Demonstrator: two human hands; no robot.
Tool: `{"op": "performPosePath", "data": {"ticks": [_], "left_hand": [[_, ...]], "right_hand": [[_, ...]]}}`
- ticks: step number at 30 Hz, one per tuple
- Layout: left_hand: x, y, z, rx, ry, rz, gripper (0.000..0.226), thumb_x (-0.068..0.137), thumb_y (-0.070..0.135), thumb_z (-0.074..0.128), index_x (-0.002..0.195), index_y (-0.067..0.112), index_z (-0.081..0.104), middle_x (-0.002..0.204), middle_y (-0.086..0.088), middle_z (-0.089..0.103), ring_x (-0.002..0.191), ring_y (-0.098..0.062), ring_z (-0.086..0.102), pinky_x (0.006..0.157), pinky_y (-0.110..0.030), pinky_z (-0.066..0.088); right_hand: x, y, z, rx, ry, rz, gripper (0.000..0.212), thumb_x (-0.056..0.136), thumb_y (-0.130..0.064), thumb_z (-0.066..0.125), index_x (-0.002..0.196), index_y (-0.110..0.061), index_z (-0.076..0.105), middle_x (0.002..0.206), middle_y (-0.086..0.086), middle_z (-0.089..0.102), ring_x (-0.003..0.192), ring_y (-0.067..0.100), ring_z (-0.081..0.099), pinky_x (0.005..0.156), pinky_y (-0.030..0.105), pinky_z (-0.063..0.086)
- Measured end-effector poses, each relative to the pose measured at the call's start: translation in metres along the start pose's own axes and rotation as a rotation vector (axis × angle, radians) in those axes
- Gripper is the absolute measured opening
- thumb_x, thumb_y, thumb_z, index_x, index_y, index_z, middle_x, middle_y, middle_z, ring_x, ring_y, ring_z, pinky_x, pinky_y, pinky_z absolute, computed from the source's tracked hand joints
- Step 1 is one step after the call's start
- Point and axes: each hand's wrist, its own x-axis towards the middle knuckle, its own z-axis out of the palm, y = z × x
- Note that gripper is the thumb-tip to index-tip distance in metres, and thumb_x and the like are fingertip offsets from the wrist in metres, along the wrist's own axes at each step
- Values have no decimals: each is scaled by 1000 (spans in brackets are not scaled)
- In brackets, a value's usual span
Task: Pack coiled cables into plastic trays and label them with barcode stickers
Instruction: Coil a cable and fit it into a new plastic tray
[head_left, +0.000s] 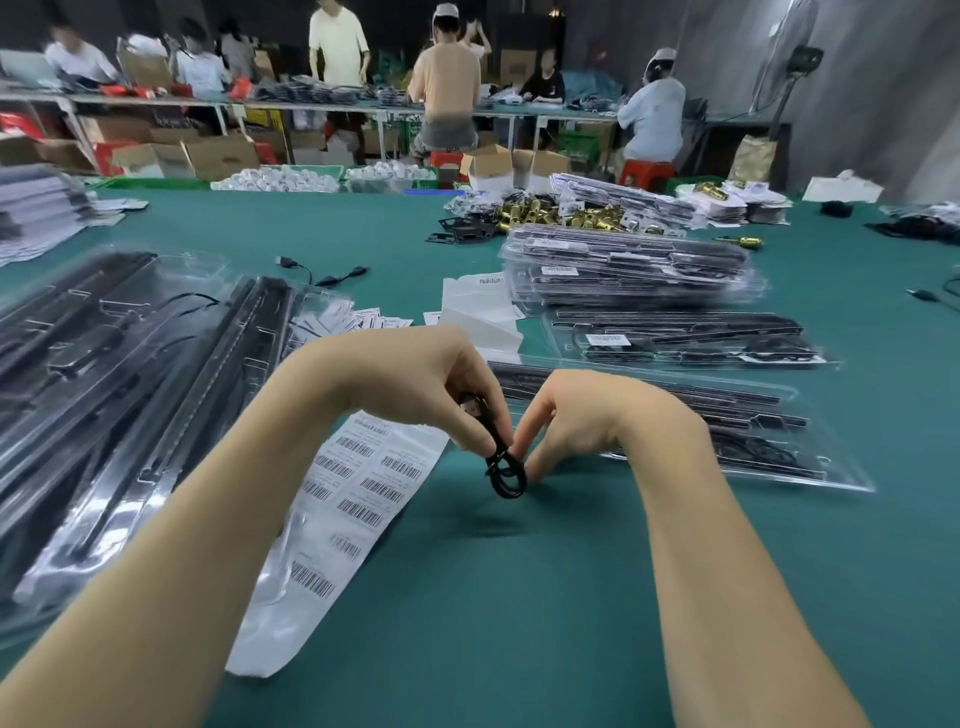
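the cable (503, 460) hangs over the green table (571, 597), just right of the barcode sheet (358, 483). left hand (431, 384) pinches its plug end; right hand (576, 421) fingertips pinch the coil. keep loops tight and even so it fits the tray (753, 447) further right.

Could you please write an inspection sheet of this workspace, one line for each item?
Surface: green table, covered with a felt-like cloth.
Job's things: coiled black cable between both hands; barcode sticker sheet lying flat under the left forearm; filled clear trays to the right; stack of trays behind them; more trays at left.
Clutter: brass parts and loose small labels farther back.
Grippers: left hand pinches the cable near its plug; right hand pinches the coil.
Cables: one loose black cable lies beyond the trays.
Surroundings: other people work at a far bench among cardboard boxes.
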Motion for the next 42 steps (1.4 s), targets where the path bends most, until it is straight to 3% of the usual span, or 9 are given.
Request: {"op": "performPosePath", "data": {"ticks": [5, 10, 16, 22, 26, 30, 33, 37, 42], "left_hand": [[4, -5, 6, -104, -12, -4, 12, 83, 27, 81, 93, 32, 80, 61, 11, 59, 55, -4, 46, 52, -10, 33], [16, -2, 21, -115, 29, -85, 12, 80, 28, 82, 90, 33, 80, 74, 5, 74, 64, -3, 62, 60, -7, 40], [18, 9, 19, -27, 362, -143, 14, 74, 21, 82, 79, 34, 81, 64, 8, 72, 54, 2, 61, 52, -8, 41], [17, 31, 20, 198, 644, -86, 15, 71, 13, 78, 78, 26, 83, 40, 22, 53, 46, 4, 51, 45, -6, 34], [14, 35, 17, 260, 712, -75, 13, 74, 14, 78, 80, 26, 82, 54, 18, 62, 54, 2, 57, 54, -10, 45], [18, 32, 21, 300, 750, -44, 13, 76, 14, 77, 82, 25, 82, 67, 11, 71, 62, -5, 61, 68, -23, 54], [26, 22, 28, 300, 749, -13, 12, 79, 13, 78, 85, 22, 82, 74, 6, 75, 67, -7, 65, 72, -28, 55], [40, 6, 45, 140, 885, 60, 11, 77, 9, 81, 85, 17, 82, 79, 3, 77, 72, -5, 70, 74, -23, 55], [50, -15, 53, -403, 902, -6, 13, 77, 8, 83, 89, 13, 81, 84, 2, 78, 84, -14, 73, 84, -30, 58]], "right_hand": [[-3, 14, 3, 246, 128, -72, 9, 73, -44, 84, 76, -49, 77, 57, -24, 61, 52, -8, 52, 46, 5, 34], [-3, 19, 6, 372, 174, -87, 7, 74, -44, 83, 79, -45, 79, 65, -22, 67, 56, -8, 54, 59, 14, 40], [-7, 29, -1, 610, 262, -121, 10, 77, -35, 84, 86, -31, 81, 82, -5, 77, 72, 4, 61, 67, 21, 49], [-9, 39, -2, 873, 261, -148, 15, 81, -25, 81, 94, -18, 80, 83, 0, 72, 67, 8, 54, 58, 15, 42], [-8, 42, 3, 966, 245, -179, 9, 83, -18, 79, 92, -19, 79, 84, 0, 73, 66, 8, 56, 60, 15, 43], [-7, 43, 7, 1068, 248, -206, 31, 65, -30, 86, 93, -19, 80, 84, -2, 71, 67, 6, 60, 69, 17, 48], [-5, 44, 8, 1091, 244, -193, 33, 63, -28, 86, 94, -16, 80, 84, -2, 71, 67, 5, 61, 64, 14, 49], [-4, 48, 10, 1183, 248, -183, 29, 65, -23, 85, 93, -14, 80, 91, 4, 77, 77, 7, 70, 67, 14, 53], [-3, 47, 10, 1168, 293, -166, 24, 59, -27, 88, 79, -17, 79, 86, 5, 76, 79, 13, 73, 69, 18, 56]]}}
